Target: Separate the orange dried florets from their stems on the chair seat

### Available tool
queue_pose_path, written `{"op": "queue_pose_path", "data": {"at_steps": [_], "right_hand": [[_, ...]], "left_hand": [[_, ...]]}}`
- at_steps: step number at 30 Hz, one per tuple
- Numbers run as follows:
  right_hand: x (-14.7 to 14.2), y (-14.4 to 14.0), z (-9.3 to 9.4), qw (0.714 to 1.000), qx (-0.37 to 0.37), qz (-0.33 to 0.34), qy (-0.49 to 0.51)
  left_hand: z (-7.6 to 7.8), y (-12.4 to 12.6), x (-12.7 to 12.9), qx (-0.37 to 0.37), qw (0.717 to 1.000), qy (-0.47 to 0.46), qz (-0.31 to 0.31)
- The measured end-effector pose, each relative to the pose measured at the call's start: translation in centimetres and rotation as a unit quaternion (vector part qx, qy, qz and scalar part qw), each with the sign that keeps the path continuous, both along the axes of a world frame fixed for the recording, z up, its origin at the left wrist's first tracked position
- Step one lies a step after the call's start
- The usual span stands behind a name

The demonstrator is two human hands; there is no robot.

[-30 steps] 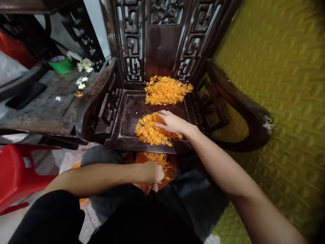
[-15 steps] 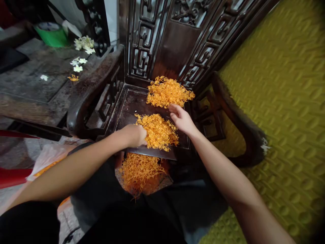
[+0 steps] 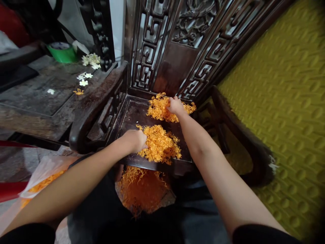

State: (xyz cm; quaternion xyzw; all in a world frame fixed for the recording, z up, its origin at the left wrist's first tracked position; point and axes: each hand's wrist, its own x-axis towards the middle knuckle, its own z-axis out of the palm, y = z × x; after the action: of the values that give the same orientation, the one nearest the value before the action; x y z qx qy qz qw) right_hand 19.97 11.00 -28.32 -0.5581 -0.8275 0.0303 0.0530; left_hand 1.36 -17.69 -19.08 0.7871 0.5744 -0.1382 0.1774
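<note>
We see orange shreds (image 3: pixel 159 144) on a dark brown carved chair (image 3: pixel 162 51), beside a mustard-yellow embossed wall (image 3: pixel 279 84) and white blossoms (image 3: pixel 90 60).

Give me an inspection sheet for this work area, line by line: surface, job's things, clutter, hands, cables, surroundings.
Surface: dark carved wooden chair, its seat used as a worktop.
Job's things: near pile of orange strands at the seat's front; far pile by the backrest; more strands in the lap heap.
Clutter: white flowers and green tape roll on the side table; plastic bag lower left.
Hands: left hand on the near pile; right hand on the far pile.
Cables: nothing seen.
Surroundings: yellow textured mat on the right.
</note>
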Motion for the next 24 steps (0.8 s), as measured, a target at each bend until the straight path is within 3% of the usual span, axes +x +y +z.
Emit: {"op": "queue_pose_path", "data": {"at_steps": [3, 8, 13, 16, 20, 24], "right_hand": [[1.0, 0.5, 0.3, 0.999, 0.026, -0.012, 0.031], [4.8, 2.0, 2.0, 0.992, 0.051, 0.032, 0.110], [9.3, 3.8, 2.1, 0.992, -0.002, -0.070, 0.109], [10.6, 4.2, 1.4, 0.992, -0.024, -0.068, 0.105], [10.4, 4.1, 1.5, 0.992, -0.009, -0.051, 0.111], [9.4, 3.9, 3.4, 0.993, 0.019, -0.030, 0.110]], "left_hand": [[0.1, 0.3, -0.2, 0.008, 1.000, 0.000, -0.002], [0.1, 0.4, 0.0, 0.014, 1.000, -0.019, -0.011], [0.2, 0.0, 0.4, 0.032, 0.999, -0.018, -0.020], [0.4, 0.7, 1.0, 0.099, 0.994, -0.039, -0.036], [0.9, 5.1, 3.5, 0.175, 0.983, -0.045, -0.034], [0.0, 12.8, 8.1, 0.253, 0.964, -0.078, -0.034]]}}
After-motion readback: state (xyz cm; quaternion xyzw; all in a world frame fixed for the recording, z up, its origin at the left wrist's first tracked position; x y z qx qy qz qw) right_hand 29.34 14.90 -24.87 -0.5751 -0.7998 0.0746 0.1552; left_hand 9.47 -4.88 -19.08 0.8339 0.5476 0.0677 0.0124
